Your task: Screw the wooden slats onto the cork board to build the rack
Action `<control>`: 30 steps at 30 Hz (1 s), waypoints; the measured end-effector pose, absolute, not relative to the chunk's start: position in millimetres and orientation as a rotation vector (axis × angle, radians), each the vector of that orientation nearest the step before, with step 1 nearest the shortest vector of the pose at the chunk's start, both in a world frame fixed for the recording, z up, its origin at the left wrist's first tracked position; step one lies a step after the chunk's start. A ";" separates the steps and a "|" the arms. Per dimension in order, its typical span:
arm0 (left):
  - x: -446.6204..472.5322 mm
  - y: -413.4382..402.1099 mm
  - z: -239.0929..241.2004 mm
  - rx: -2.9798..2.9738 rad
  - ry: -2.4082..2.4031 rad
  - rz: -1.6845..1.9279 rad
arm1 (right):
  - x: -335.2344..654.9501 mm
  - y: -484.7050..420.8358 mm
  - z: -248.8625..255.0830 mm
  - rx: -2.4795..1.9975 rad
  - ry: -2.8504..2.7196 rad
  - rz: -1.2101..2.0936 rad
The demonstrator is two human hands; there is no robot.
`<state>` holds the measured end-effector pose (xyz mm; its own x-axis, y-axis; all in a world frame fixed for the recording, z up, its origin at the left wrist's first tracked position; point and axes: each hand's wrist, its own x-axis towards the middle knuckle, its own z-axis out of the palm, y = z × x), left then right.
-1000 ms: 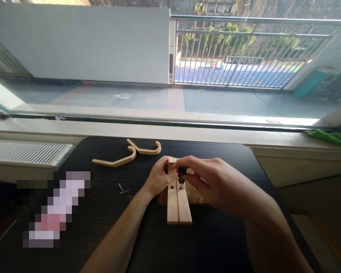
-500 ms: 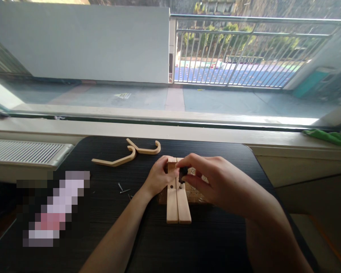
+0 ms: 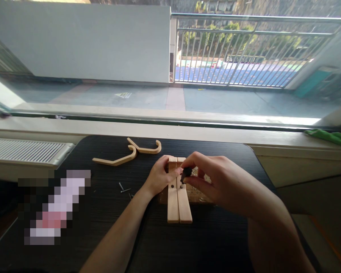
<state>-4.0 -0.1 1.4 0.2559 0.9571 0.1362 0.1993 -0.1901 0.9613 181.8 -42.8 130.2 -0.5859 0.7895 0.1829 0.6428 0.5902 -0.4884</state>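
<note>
Wooden slats (image 3: 179, 204) lay paired at centre of black table (image 3: 102, 227), window sill at 12 o'clock, curved wood pieces (image 3: 125, 154) at 11. Left hand (image 3: 159, 178) curled, steadying slats' far end; right hand (image 3: 218, 182) fingertips pinched small black piece (image 3: 185, 173) over them.

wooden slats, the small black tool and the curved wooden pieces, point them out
wooden slats (image 3: 184, 206): head view, near end of the right slat.
black tool (image 3: 185, 173): head view, its dark body above the slats.
curved wooden pieces (image 3: 116, 163): head view, long arm of the nearer piece.
</note>
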 end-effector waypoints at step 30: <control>-3.9 0.8 -2.9 1.591 1.091 1.052 | 178.4 -41.1 129.7 -1.177 -2.442 0.436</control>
<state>-3.9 0.8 -2.9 0.2456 0.9581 0.1475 0.1824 -0.1951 0.9637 178.4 -41.1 129.7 -0.5696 0.7941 0.2121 0.6716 0.5984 -0.4368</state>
